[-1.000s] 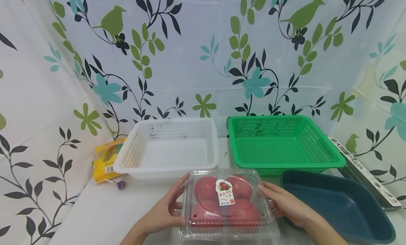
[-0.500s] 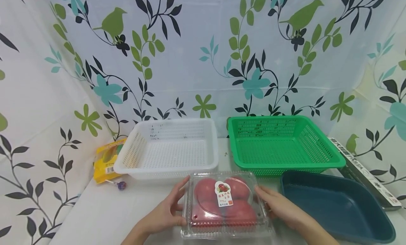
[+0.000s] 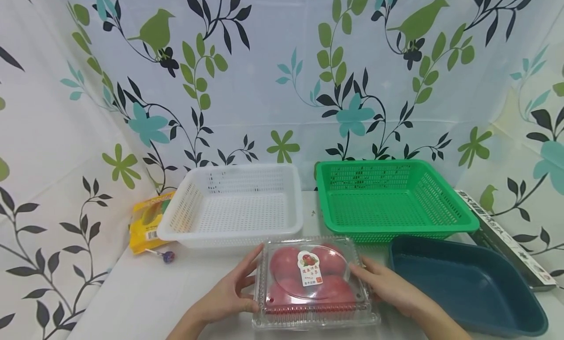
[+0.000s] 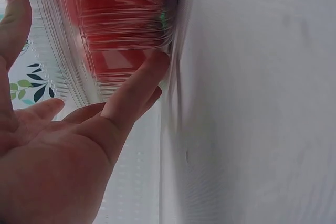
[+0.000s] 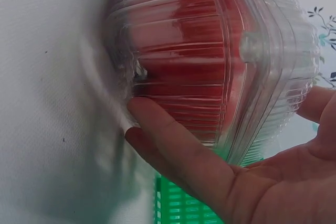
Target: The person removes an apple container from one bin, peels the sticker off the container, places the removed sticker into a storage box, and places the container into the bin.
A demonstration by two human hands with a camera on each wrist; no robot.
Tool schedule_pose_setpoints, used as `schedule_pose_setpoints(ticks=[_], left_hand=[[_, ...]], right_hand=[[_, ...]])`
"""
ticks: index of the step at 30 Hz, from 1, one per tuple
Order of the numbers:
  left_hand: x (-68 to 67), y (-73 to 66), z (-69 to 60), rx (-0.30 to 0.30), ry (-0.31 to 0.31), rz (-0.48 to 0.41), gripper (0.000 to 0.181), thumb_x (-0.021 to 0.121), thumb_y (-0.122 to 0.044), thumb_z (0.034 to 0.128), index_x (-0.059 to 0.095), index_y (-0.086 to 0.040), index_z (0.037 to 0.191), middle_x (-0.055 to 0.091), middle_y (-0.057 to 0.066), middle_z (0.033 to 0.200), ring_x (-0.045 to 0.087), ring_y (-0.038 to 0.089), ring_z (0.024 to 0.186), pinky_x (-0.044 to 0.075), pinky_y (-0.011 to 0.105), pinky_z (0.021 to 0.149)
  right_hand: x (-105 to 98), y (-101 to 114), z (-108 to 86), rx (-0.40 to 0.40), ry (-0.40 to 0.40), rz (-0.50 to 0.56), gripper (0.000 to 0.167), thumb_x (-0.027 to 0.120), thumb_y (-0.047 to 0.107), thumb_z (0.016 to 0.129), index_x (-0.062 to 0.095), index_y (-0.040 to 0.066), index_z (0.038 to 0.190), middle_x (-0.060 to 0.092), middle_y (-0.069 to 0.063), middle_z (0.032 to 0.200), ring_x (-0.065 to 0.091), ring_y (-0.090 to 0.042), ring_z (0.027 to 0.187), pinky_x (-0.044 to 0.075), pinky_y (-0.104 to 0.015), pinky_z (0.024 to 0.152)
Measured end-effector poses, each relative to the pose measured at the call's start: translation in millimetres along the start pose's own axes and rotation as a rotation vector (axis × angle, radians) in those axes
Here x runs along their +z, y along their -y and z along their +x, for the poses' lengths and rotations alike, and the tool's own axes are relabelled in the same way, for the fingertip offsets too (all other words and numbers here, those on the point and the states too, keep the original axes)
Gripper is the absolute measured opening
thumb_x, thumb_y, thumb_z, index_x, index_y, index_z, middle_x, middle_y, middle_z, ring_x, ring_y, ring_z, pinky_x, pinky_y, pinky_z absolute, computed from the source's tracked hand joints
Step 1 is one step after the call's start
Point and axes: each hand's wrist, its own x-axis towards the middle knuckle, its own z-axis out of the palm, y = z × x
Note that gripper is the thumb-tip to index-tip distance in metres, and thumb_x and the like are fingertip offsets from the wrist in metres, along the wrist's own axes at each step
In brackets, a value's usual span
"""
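In the head view, a clear plastic clamshell box of red apples (image 3: 288, 293) stands at the front middle of the white table, a paper label on its lid. My left hand (image 3: 224, 296) holds its left side, fingers spread along the wall. From the right, my right hand (image 3: 392, 286) grips the box, one digit over the lid's edge. The left wrist view shows a fingertip (image 4: 155, 64) against the lower wall of the box (image 4: 115, 24). In the right wrist view, fingers (image 5: 173, 135) reach the bottom edge of the box (image 5: 178, 51). Whether the box touches the table is unclear.
Behind the box stand a white plastic basket (image 3: 229, 237) and a green one (image 3: 396, 230). A dark blue tray (image 3: 467, 286) lies right of my right hand, with a long pasta box (image 3: 506, 242) beyond. At left are a yellow packet (image 3: 147, 227) and a lollipop (image 3: 167, 256).
The box has shifted slightly left and turned a little. My right hand has moved left with it, a digit reaching further over the lid. The left hand has barely moved.
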Motion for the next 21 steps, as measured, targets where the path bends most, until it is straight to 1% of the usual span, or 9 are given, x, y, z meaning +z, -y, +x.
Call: schedule_pose_setpoints(ticks=[5,8,12,13,18,21], left_hand=[[-2.4,1.4,-0.5,0.029,0.026,-0.003,0.111,0.084,-0.023,0.084,0.007,-0.026,0.164,0.006,0.03,0.163,0.031,0.057,0.138,0.052,0.044,0.097],[-4.5,2.7,-1.6,0.034,0.032,0.006,0.11,0.083,-0.024,0.085,0.007,-0.026,0.164,0.006,0.029,0.164,0.031,0.057,0.138,0.05,0.042,0.1],[-5.9,3.3,-2.4,0.018,0.031,0.029,0.108,0.083,-0.031,0.0854,0.008,-0.03,0.164,0.006,0.026,0.165,0.031,0.056,0.139,0.047,0.039,0.104],[-6.0,3.6,-2.5,0.017,0.032,0.031,0.108,0.082,-0.032,0.0854,0.008,-0.03,0.164,0.006,0.026,0.165,0.031,0.056,0.139,0.047,0.039,0.104],[-5.2,4.4,-2.6,0.028,0.04,0.017,0.107,0.081,-0.033,0.0869,0.006,-0.028,0.164,0.004,0.029,0.164,0.03,0.057,0.139,0.049,0.042,0.101],[-5.0,3.5,-3.3,0.03,0.042,0.011,0.107,0.08,-0.032,0.0881,0.006,-0.028,0.164,0.005,0.03,0.163,0.03,0.055,0.14,0.05,0.042,0.101]], right_hand=[[0.5,0.4,-0.8,0.007,0.0,-0.019,0.081,0.049,0.041,0.106,0.013,-0.013,0.155,0.032,-0.039,0.15,0.047,-0.046,0.13,0.05,-0.058,0.096],[1.3,0.6,-2.2,0.014,-0.005,-0.037,0.083,0.051,0.042,0.105,0.014,-0.012,0.155,0.031,-0.038,0.152,0.04,-0.049,0.135,0.047,-0.06,0.099],[1.2,-0.7,-3.6,0.007,0.006,-0.031,0.084,0.053,0.041,0.104,0.013,-0.012,0.155,0.035,-0.037,0.15,0.043,-0.045,0.133,0.048,-0.058,0.098],[0.6,-1.2,-3.6,0.001,0.017,-0.023,0.083,0.053,0.041,0.105,0.013,-0.012,0.155,0.039,-0.036,0.148,0.046,-0.043,0.13,0.05,-0.057,0.096],[-3.1,-2.3,-3.7,-0.004,0.063,0.008,0.085,0.052,0.039,0.105,0.007,-0.014,0.154,0.038,-0.038,0.147,0.051,-0.041,0.126,0.054,-0.053,0.09],[-5.8,0.4,-3.9,0.008,0.049,0.001,0.086,0.053,0.04,0.105,0.008,-0.015,0.154,0.033,-0.039,0.149,0.051,-0.043,0.126,0.056,-0.051,0.087]])
